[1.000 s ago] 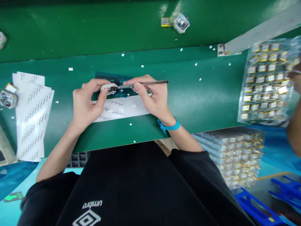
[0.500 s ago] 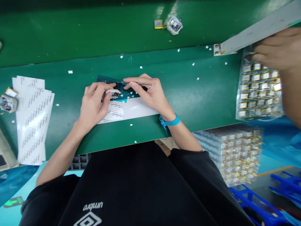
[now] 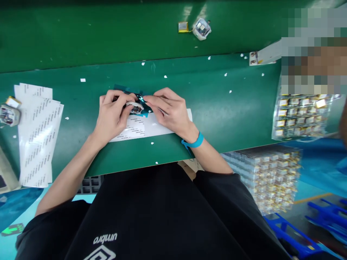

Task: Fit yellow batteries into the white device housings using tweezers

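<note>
My left hand is closed around a small white device housing whose open side shows circuit parts. Under both hands lies a dark teal film sheet, glinting between my fingertips. My right hand, a blue band on its wrist, pinches the film close to the housing. No metal tool shows in this hand now; its palm is hidden. Beneath the film, a white printed label sheet rests on the green bench.
Printed strips lie at left beside another opened device. A device wired to a battery sits at the back. To the right are a tray of batteries, a co-worker's blurred hand and stacked trays below the bench.
My right hand has drawn its fingertips together at the film; the thin metal tool it held is out of sight. The film now glints there. My left hand keeps the housing, shifted slightly right.
</note>
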The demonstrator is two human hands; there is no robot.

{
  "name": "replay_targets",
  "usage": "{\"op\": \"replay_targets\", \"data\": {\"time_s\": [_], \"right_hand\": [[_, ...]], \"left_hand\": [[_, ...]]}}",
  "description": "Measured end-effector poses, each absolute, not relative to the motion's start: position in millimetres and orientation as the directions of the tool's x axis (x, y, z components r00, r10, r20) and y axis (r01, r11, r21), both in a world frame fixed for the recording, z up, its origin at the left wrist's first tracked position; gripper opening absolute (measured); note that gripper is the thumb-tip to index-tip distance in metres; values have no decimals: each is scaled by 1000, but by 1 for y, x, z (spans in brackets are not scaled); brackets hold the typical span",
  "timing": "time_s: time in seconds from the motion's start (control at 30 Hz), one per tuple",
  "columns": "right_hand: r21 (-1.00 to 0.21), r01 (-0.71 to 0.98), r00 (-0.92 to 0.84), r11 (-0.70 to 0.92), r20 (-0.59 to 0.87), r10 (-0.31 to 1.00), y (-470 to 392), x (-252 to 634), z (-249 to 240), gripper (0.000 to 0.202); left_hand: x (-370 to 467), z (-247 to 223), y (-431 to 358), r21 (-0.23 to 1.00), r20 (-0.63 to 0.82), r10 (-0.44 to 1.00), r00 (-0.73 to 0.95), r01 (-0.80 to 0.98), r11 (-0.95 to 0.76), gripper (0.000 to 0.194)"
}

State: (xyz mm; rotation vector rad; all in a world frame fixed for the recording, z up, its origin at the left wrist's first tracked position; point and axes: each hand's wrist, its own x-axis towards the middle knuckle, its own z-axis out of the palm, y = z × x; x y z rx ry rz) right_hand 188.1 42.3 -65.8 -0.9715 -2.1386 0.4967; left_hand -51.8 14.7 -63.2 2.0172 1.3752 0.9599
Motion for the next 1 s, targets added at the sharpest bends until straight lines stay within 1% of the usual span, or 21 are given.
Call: {"op": "replay_targets", "data": {"time_s": [0.07,0.13,0.2,0.23,0.27,0.3,0.33,0.37,0.4,0.47,0.5,0.57,0.63,0.67,0.8,0.93,1.0], "right_hand": [[-555,480,-448,679,511,734,45,190,-65,32],[-523,422,-423,740,609,671,47,194,-60,36],[-496,364,-381,788,692,612,49,198,-54,43],[-490,348,-363,799,715,597,48,200,-51,45],[-491,341,-347,802,727,593,48,201,-49,46],[-494,343,-335,799,730,596,47,203,-47,46],[-499,351,-328,793,728,603,46,204,-46,44],[-498,360,-322,789,727,607,44,205,-45,43],[-494,368,-319,788,729,606,43,205,-44,42],[-473,365,-317,802,747,585,40,205,-42,43],[-455,355,-319,817,762,563,39,204,-41,44],[-422,341,-338,840,779,528,34,201,-37,47],[-404,346,-391,847,759,521,30,198,-34,45],[-396,350,-428,849,739,521,27,197,-34,43],[-335,338,-533,879,702,473,21,194,-36,40],[-320,361,-577,876,662,479,19,191,-40,40],[-278,373,-584,885,671,457,19,190,-39,38]], "left_hand": [[-50,-60,13,703,289,926,242,604,-376,15],[-45,-47,8,664,312,908,281,619,-420,13],[-39,-28,2,663,338,880,333,580,-474,10],[-35,-18,0,696,356,886,299,548,-464,9],[-33,-11,0,752,375,904,207,502,-427,9],[-32,-6,2,826,370,926,72,431,-364,10],[-33,-4,6,902,323,942,-94,332,-276,10],[-36,-6,12,958,242,947,-210,208,-199,11],[-41,-11,20,989,133,960,-245,89,-114,10],[-53,-24,34,995,-48,978,-201,-100,28,14],[-59,-31,39,981,-121,981,-151,-172,94,16],[-65,-38,42,946,-209,976,-57,-265,187,18],[-64,-38,37,930,-242,970,9,-281,235,20],[-61,-36,33,931,-245,969,14,-274,239,19],[-49,-24,21,938,-259,965,-49,-253,239,24],[-40,-16,15,938,-269,960,-73,-246,244,44],[-35,-10,12,935,-267,957,-113,-270,230,49]]}}
